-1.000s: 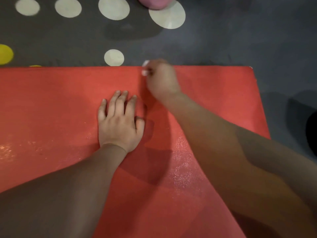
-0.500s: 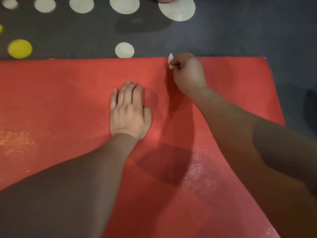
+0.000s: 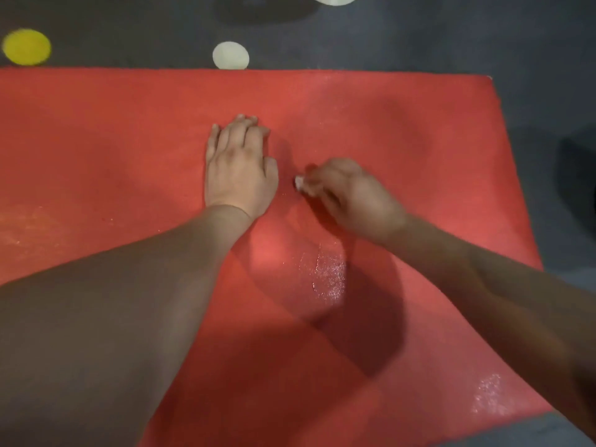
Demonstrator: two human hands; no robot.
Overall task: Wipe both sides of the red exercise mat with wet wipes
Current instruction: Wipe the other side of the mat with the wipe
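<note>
The red exercise mat (image 3: 403,130) lies flat on the dark floor and fills most of the view. My left hand (image 3: 240,169) rests palm down on its middle, fingers straight and pointing away from me. Just right of it, my right hand (image 3: 348,196) grips a small white wet wipe (image 3: 299,182) and presses it onto the mat. Only a corner of the wipe pokes out from under the curled fingers. Wet, shiny streaks show on the mat near my right forearm.
Dark grey floor (image 3: 451,37) surrounds the mat, marked with a yellow dot (image 3: 26,46) and a pale dot (image 3: 231,55) beyond the far edge. The mat's right edge runs diagonally at the right. A dark object (image 3: 577,175) sits at the right border.
My right hand has drawn the wipe from the mat's far edge back toward me, ending beside my left hand. The left hand stays planted on the mat.
</note>
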